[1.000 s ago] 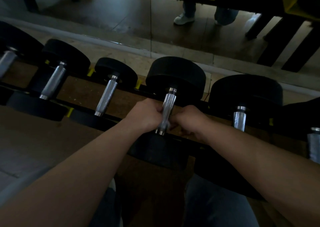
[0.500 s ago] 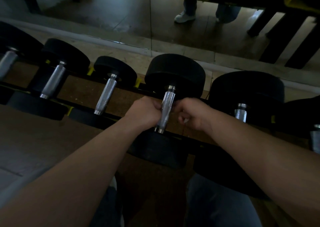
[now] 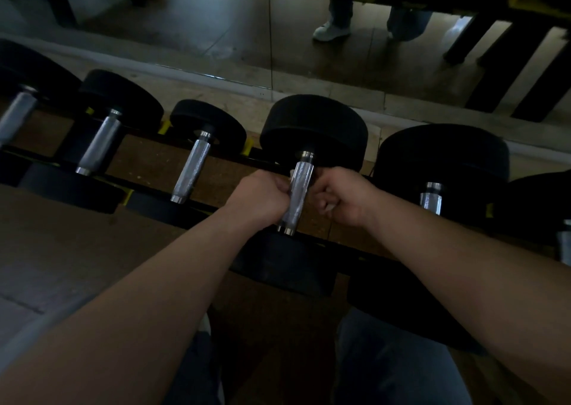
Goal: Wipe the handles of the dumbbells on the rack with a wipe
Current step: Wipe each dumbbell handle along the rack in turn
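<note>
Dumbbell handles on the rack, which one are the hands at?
The fourth handle from the left: the left hand and the right hand, gripping a pale wipe, sit at its sides. The other handles are untouched.

Dumbbell heads (image 3: pixel 313 130): matte black, every single one down the row.
Middle handle (image 3: pixel 298 196): bright silver, fine cross-hatched knurling, and smooth shiny collars at both ends.
Neighbouring handle (image 3: pixel 191 170): same silver, same knurled grain, catching the light.
Wipe (image 3: pixel 329 206): just a pale white sliver showing.
Rack (image 3: pixel 197 205): black rails, dark all the way along.
Tabs (image 3: pixel 165 126): yellow, popping out between the black heads.
Floor (image 3: pixel 154 163): brown under the rack, speckled with pale flecks.
Ledge (image 3: pixel 197 80): a beige strip behind the row.
Shoe (image 3: pixel 330 31): white, up at the top.
Trousers (image 3: pixel 386 358): dull blue-grey denim, close in.
</note>
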